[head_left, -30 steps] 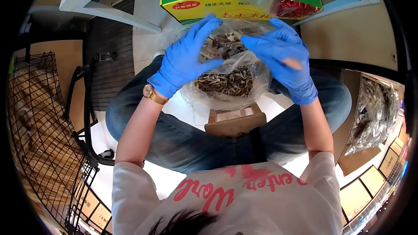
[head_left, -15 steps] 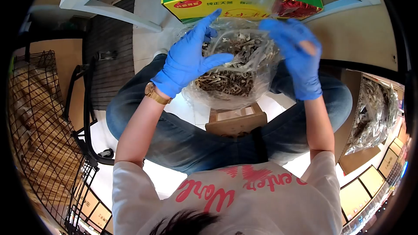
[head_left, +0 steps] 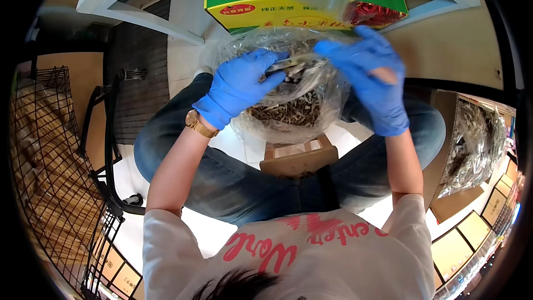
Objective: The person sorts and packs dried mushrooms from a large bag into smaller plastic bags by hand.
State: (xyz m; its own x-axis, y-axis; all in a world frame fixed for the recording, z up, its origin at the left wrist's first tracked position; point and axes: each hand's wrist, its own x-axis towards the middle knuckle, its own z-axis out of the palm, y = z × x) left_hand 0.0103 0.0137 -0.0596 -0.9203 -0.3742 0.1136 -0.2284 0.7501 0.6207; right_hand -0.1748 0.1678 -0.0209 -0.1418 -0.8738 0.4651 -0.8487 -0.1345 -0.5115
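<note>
A large clear plastic bag (head_left: 327,122) full of dried greyish-brown strips (head_left: 286,110) sits between my knees. Above its opening is a smaller clear plastic bag (head_left: 308,82) with some strips inside. My left hand (head_left: 244,80), in a blue glove, has thumb and fingers closed on the left side of this small bag. On its right side is my gloved right hand (head_left: 366,72), slightly blurred, its fingertips drawn together at the bag's edge. Whatever they pinch is too smeared to name. A patch of skin shows through the right glove.
A green and yellow printed carton (head_left: 305,8) stands just beyond the large bag. Below it is a small brown wooden stool or box (head_left: 300,158). A black wire cart (head_left: 55,161) is at left; bagged dried goods (head_left: 472,139) lie in a carton at right.
My left hand has gone from spread fingers to closed on the small bag. My right hand has moved slightly left and down, and the small bag's opening has narrowed.
</note>
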